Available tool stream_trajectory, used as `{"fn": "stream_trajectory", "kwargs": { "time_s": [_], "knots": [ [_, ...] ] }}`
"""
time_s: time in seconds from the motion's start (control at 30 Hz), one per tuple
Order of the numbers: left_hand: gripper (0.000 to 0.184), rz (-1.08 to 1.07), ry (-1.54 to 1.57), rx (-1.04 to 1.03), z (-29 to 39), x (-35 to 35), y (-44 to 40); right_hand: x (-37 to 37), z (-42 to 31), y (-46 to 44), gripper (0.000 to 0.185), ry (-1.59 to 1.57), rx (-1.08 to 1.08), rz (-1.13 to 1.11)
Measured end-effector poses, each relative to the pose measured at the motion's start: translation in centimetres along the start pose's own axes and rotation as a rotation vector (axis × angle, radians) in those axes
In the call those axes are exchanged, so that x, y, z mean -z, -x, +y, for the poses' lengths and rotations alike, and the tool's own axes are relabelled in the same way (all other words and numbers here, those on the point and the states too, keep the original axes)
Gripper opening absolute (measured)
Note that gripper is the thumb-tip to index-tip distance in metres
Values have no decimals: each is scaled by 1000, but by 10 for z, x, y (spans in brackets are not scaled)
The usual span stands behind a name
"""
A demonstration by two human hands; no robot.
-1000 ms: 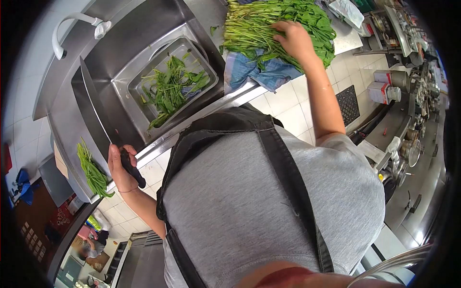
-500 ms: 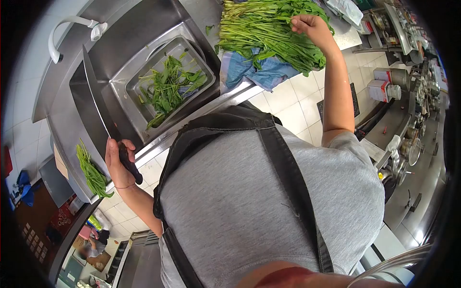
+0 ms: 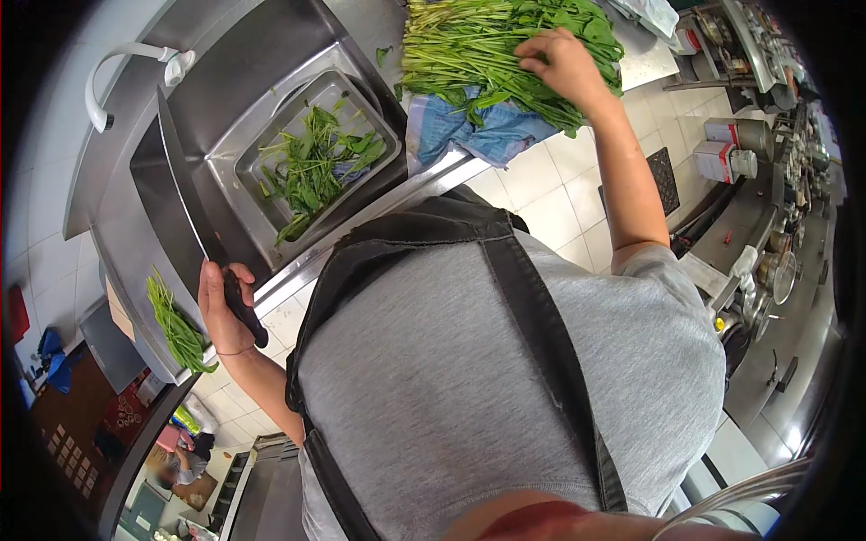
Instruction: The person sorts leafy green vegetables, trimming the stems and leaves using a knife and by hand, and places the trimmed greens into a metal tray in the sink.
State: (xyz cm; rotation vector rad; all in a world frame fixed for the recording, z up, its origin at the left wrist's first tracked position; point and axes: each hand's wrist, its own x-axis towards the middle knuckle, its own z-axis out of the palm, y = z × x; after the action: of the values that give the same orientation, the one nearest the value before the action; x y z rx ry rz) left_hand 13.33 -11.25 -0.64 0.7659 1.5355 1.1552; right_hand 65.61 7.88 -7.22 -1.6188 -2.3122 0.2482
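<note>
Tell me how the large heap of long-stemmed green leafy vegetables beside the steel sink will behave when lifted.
The large heap of long-stemmed green leafy vegetables will probably bend at its leafy end, as the leaves look thin. It would likely come apart, since no tie shows around the many separate stalks. Each stalk, being slender, should feel light.

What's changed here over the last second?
The right hand moved along the big pile of greens toward its leafy side, then came partway back. Nothing was visibly taken hold of or let go. The left hand still grips the knife; the metal tray and small bunch stayed put.
</note>
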Motion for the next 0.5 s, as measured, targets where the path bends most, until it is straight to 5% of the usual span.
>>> {"fn": "stream_trajectory", "kwargs": {
  "time_s": [0.2, 0.43, 0.5],
  "knots": [
    [37, -6, -26, 5, 7, -8, -1, -25, -17, -5, 18, 155, -33, 12],
    [38, 3, -34, 2, 1, 0, -4, 4, -14, -17, 16, 58, -15, 40],
    [38, 9, -33, 0, 2, 0, -3, 19, -10, -23, 18, -165, -154, -57]
  ]
}}
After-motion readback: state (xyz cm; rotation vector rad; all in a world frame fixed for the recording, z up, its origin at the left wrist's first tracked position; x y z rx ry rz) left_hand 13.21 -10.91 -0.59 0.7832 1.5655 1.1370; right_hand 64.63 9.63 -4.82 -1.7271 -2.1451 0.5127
